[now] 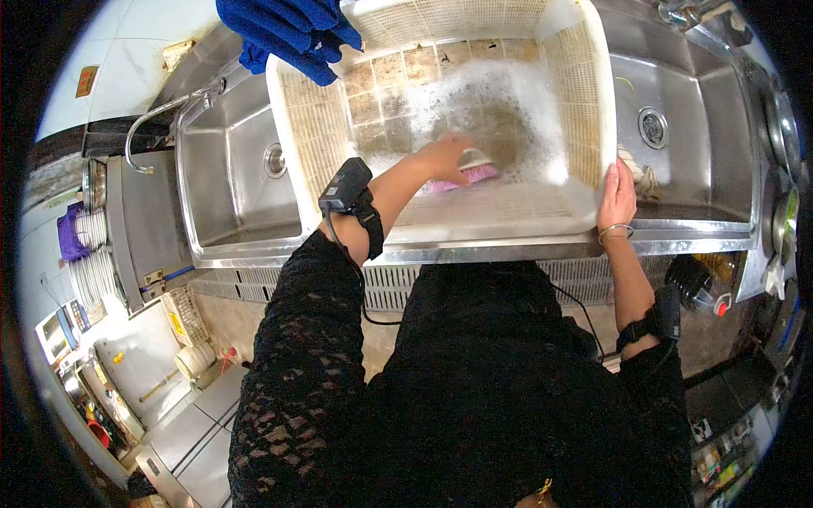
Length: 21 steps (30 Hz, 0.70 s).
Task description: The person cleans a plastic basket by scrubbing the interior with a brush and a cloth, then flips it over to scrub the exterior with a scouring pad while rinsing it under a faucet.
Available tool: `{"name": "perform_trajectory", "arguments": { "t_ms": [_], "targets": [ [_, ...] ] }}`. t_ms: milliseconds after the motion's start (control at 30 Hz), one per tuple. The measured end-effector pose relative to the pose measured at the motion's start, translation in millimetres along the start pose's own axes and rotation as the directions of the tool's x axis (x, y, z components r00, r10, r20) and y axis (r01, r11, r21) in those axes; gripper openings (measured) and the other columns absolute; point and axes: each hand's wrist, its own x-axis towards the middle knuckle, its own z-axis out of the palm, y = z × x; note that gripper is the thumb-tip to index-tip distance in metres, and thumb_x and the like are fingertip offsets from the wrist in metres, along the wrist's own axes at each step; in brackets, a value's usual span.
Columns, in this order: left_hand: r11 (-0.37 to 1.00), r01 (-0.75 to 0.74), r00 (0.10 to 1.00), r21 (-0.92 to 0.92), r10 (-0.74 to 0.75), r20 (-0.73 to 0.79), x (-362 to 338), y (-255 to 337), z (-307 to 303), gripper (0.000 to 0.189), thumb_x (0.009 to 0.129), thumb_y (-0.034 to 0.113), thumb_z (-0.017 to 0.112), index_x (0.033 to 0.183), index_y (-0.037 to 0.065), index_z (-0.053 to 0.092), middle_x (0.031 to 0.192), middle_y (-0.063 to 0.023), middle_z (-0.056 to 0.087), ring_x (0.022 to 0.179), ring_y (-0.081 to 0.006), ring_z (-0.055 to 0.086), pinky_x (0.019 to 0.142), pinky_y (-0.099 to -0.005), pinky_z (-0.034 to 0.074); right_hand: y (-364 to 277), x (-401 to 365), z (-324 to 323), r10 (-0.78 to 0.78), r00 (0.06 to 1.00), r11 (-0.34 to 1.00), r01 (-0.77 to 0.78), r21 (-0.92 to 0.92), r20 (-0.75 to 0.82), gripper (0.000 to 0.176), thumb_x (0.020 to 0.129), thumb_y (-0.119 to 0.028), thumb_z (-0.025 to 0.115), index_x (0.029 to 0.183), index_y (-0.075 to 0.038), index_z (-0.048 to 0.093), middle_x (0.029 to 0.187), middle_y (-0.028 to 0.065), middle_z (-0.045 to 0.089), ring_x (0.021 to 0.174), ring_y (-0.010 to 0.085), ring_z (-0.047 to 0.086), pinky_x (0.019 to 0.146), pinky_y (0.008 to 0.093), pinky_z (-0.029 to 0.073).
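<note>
A large white plastic basket [292, 144] with perforated walls rests across the sinks, with suds and murky water on its bottom. Inside it, my left hand [446, 159] is wrapped round a brush [479, 173] with pink bristles and a pale back, low against the soapy bottom near the front wall. The hand is slightly blurred. My right hand [619, 196] grips the basket's right rim near its front corner, fingers over the edge.
Steel sink basins with drains lie left [241, 169] and right [682, 144] of the basket. A blue towel [292, 34] hangs over its back left corner. A curved faucet [135, 135] stands far left. A pale cloth [639, 176] lies right of the basket.
</note>
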Motion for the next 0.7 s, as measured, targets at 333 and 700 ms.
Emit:
{"name": "perform_trajectory", "arguments": {
  "t_ms": [333, 700],
  "targets": [
    [0.972, -0.227, 0.97, -0.061, 0.22, -0.108, 26.3, 120.8, 7.1, 0.082, 0.068, 0.06, 0.063, 0.131, 0.014, 0.04, 0.115, -0.0235, 0.052, 0.107, -0.0391, 0.051, 0.089, -0.046, 0.043, -6.6, -0.1, -0.2, 0.033, 0.999, 0.999, -0.033, -0.019, -0.008, 0.039, 0.095, -0.033, 0.037, 0.115, -0.004, 0.054, 0.117, 0.0139, 0.055, 0.11, 0.0308, 0.051, 0.094, 0.0363, 0.039],
    [0.944, -0.33, 0.94, -0.004, 0.329, 0.095, -50.8, 41.7, -12.1, 0.071, 0.073, 0.045, 0.065, 0.133, 0.018, 0.037, 0.113, -0.0164, 0.05, 0.099, -0.0346, 0.054, 0.084, -0.0431, 0.046, -6.9, -1.4, -2.8, 0.055, 0.998, 0.998, -0.055, -0.011, -0.019, 0.037, 0.095, -0.032, 0.038, 0.113, -0.005, 0.056, 0.118, 0.0137, 0.055, 0.111, 0.0302, 0.051, 0.093, 0.0357, 0.04]
  ]
}}
